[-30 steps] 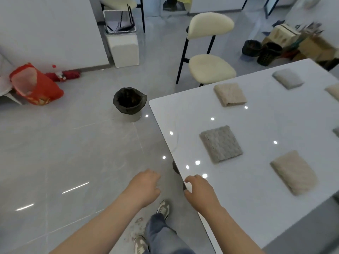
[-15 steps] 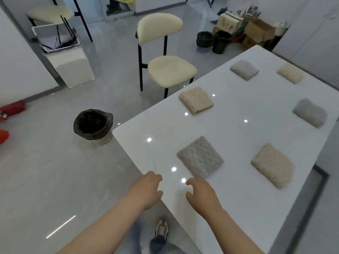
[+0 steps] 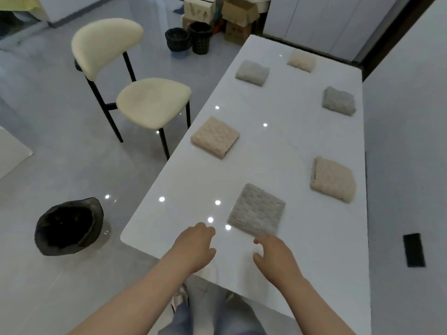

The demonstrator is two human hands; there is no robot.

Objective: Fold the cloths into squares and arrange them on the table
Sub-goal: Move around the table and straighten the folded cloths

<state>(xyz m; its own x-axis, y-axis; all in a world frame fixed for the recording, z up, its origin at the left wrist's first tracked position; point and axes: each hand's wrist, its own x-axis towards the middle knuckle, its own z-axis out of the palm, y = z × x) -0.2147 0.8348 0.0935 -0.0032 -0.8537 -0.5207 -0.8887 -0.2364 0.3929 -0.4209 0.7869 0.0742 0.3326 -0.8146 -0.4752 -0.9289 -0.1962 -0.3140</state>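
Observation:
Several folded square cloths lie in two rows on the white table (image 3: 278,151). Nearest is a grey cloth (image 3: 257,210), with a beige cloth (image 3: 333,179) to its right. Further back lie a beige cloth (image 3: 215,137), a grey cloth (image 3: 339,101), a pale grey cloth (image 3: 252,73) and a beige cloth (image 3: 301,60). My left hand (image 3: 195,247) hovers over the table's near end with loosely curled fingers, holding nothing. My right hand (image 3: 275,256) is just below the nearest grey cloth, fingers relaxed, holding nothing.
A cream chair (image 3: 135,93) stands at the table's left side. A dark basket (image 3: 69,227) sits on the floor near the table's left corner. Two black bins (image 3: 188,39) and cardboard boxes (image 3: 232,15) stand beyond the far end. A wall runs along the right.
The view has swung right along the table, so more cloths show. Both hands have come from the table's corner edge to over its near end, close to the grey cloth.

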